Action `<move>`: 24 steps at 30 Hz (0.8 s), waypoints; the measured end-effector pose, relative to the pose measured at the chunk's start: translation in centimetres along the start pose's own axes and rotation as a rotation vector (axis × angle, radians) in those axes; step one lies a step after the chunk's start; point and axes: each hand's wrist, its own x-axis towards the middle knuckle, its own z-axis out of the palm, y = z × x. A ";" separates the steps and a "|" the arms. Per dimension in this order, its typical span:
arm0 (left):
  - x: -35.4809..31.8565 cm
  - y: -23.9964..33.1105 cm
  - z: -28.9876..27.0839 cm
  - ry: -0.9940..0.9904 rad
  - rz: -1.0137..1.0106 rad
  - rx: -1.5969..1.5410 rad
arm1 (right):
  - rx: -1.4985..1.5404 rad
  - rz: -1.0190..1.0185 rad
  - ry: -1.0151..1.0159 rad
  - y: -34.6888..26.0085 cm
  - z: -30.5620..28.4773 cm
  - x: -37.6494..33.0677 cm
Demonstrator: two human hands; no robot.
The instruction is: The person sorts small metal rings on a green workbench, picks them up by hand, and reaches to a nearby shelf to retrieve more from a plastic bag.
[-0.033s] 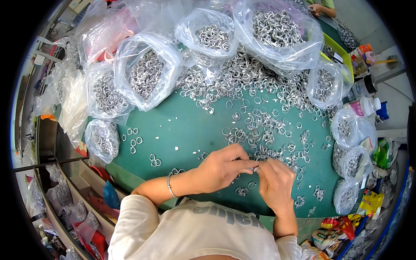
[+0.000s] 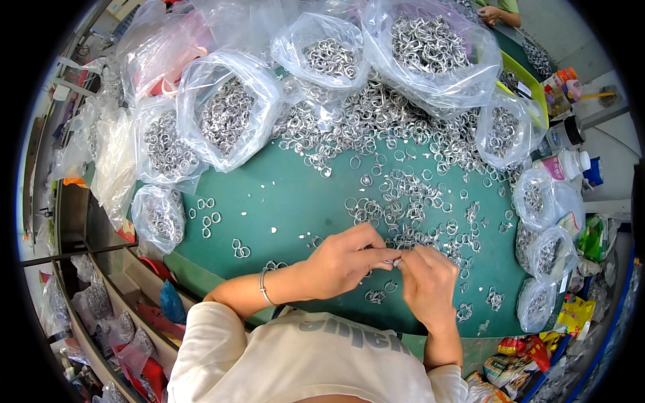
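Note:
Close to the table's front edge, my left hand [image 2: 348,260] and my right hand [image 2: 430,281] meet fingertip to fingertip. Both are closed in a pinch on one small silver ring [image 2: 397,262], mostly covered by the fingers. Around and beyond them, loose silver rings [image 2: 411,195] lie scattered on the green tabletop [image 2: 289,195]. A few rings [image 2: 375,295] sit just below the gap between my hands. Some more rings [image 2: 272,266] are beside my left wrist, which wears a bracelet [image 2: 263,289].
A large heap of rings [image 2: 376,111] spreads across the back. Clear plastic bags filled with rings stand round it, such as a big bag [image 2: 430,84], a left bag [image 2: 228,144] and a right bag [image 2: 535,299]. Left are divided shelves [image 2: 101,269]. Another person's hand [image 2: 490,15] shows far right.

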 end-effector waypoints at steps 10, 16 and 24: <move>-0.5 -0.3 0.4 0.089 -0.175 -0.291 | 0.227 0.053 -0.161 0.5 -0.8 0.4; -0.4 0.3 0.3 0.050 -0.189 -0.331 | 0.382 0.057 -0.213 0.7 -1.4 0.3; 0.2 0.2 -0.1 -0.052 -0.306 -0.456 | 0.414 -0.020 -0.305 2.1 -1.3 0.7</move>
